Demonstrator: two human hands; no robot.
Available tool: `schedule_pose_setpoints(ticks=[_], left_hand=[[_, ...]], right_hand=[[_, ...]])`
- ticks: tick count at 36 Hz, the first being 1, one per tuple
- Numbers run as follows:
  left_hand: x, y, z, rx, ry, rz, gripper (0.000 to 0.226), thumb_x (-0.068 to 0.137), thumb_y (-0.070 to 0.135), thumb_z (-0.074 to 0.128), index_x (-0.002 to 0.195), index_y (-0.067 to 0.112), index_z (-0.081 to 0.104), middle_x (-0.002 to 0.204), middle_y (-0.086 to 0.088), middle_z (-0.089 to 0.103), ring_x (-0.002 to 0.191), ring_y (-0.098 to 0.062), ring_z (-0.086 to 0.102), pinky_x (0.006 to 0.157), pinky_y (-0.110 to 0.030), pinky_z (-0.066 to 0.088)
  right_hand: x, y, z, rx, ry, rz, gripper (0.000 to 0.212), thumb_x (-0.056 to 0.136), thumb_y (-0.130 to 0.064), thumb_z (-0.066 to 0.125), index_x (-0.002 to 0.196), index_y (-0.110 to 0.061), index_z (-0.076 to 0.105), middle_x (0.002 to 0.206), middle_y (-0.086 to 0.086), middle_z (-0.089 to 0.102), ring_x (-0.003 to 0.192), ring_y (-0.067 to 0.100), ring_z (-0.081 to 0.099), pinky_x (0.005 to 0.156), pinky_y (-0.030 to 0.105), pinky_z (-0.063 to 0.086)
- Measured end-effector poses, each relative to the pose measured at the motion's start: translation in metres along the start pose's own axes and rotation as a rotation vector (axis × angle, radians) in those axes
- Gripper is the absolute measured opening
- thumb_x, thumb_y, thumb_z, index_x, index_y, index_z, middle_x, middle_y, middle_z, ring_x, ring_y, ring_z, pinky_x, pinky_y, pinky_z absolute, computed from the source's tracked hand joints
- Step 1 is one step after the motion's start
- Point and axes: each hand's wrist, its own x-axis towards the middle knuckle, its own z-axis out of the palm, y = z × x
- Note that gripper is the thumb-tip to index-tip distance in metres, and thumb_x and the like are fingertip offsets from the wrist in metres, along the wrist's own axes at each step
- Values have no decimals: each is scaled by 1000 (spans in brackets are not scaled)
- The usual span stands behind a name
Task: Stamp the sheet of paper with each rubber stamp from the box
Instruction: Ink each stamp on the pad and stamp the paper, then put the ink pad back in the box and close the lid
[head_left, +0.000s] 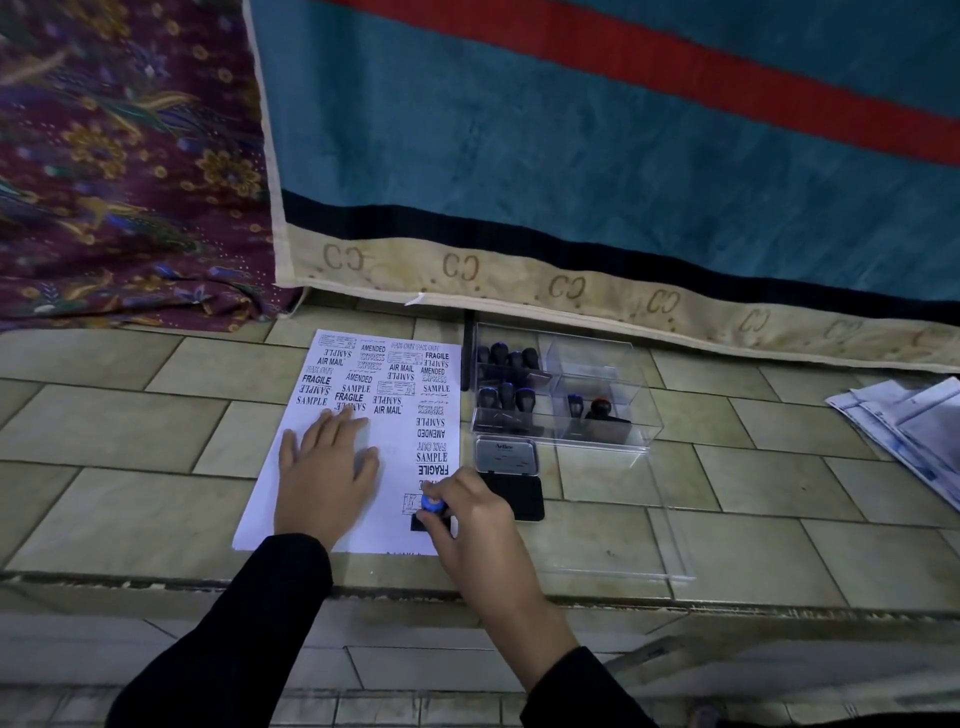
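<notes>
Black sleeves (234, 639) reach in from the near edge, and the right hand (478, 525) has its grip closed round a rubber stamp (432, 504), fingertips and thumb pinching the blue-capped handle. The stamp stands upright, handle up toward the camera, its dark base down on the sheet of paper (395, 441) close to the near right corner (the fingers cover most of the base, so its long axis is hard to judge). The left hand (322, 473) lies flat on the sheet, fingers straight and spread. The sheet's long axis runs away from the person, leaning slightly right, on the tiled surface (130, 415). It is white, crowded with black impressions facing several ways: FRAGILE, SAMPLE, AIR MAIL, AMENDED. Just beside it are an open ink pad (514, 496) and a clear box (592, 364) of dark stamps (511, 358), blurred.
</notes>
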Motion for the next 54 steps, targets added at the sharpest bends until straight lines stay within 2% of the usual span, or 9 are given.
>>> schedule_pose_setpoints(ticks=[5, 13, 23, 27, 32, 35, 40, 49, 54], left_hand=[[0, 1, 0, 15, -13, -3, 41, 94, 33, 46, 134, 22, 46, 151, 3, 35, 143, -15, 21, 117, -49, 6], [-1, 1, 1, 18, -2, 3, 41, 94, 33, 47, 133, 22, 46, 151, 4, 35, 143, -15, 22, 116, -49, 7], [0, -1, -1, 34, -12, 15, 40, 95, 35, 46, 133, 23, 46, 150, 5, 36, 142, -15, 23, 116, -49, 8], [1, -2, -1, 41, -8, 26, 38, 94, 33, 49, 131, 22, 48, 149, 3, 39, 142, -16, 25, 115, -50, 10], [1, -2, -3, 28, -24, 18, 39, 94, 34, 46, 132, 24, 47, 150, 5, 37, 142, -15, 23, 116, -47, 7], [1, -2, -4, -14, -23, 12, 39, 94, 34, 47, 132, 26, 47, 151, 7, 35, 142, -13, 22, 116, -44, 4], [3, -2, -8, -90, -1, -18, 39, 91, 33, 56, 129, 27, 51, 148, 10, 38, 141, -11, 23, 115, -38, 1], [8, -4, -12, -98, -147, -7, 61, 80, 42, 59, 137, 29, 41, 154, 10, 23, 144, -11, 1, 115, -36, -6], [10, -1, -19, -112, -164, -75, 68, 69, 50, 56, 133, 31, 45, 139, -1, 25, 135, -17, 7, 111, -37, 12]], right_hand=[[-2, -1, 2, -6, -19, -3, 12, 81, -6, 65, 92, -8, 64, 93, 5, 60, 78, 22, 64, 72, 36, 54], [8, -2, 0, 20, -28, 36, 9, 79, -1, 65, 83, -8, 60, 91, 5, 58, 77, 22, 63, 72, 37, 54], [16, 10, -9, 148, -60, 132, 19, 80, -8, 70, 99, -12, 67, 95, 4, 63, 77, 14, 63, 77, 27, 55], [37, 28, -50, 329, 150, 310, 31, 78, -8, 74, 105, -13, 60, 82, -13, 63, 71, -8, 61, 69, 8, 50], [68, 68, -121, 177, 419, 374, 20, 84, -9, 67, 101, -16, 59, 87, -8, 63, 73, -5, 60, 60, 5, 52], [84, 103, -147, -42, 479, 373, 17, 85, -5, 64, 102, -9, 62, 102, 8, 62, 71, 11, 62, 55, 2, 47], [100, 146, -155, -312, 282, 417, 14, 83, -4, 63, 97, -6, 66, 102, 17, 63, 82, 29, 61, 73, 33, 52], [114, 152, -144, -532, 10, 466, 15, 86, 4, 53, 99, -1, 59, 96, 22, 64, 85, 35, 60, 69, 36, 48], [117, 152, -143, -606, -81, 454, 10, 84, 2, 57, 93, 0, 61, 98, 21, 63, 88, 35, 59, 71, 38, 50]])
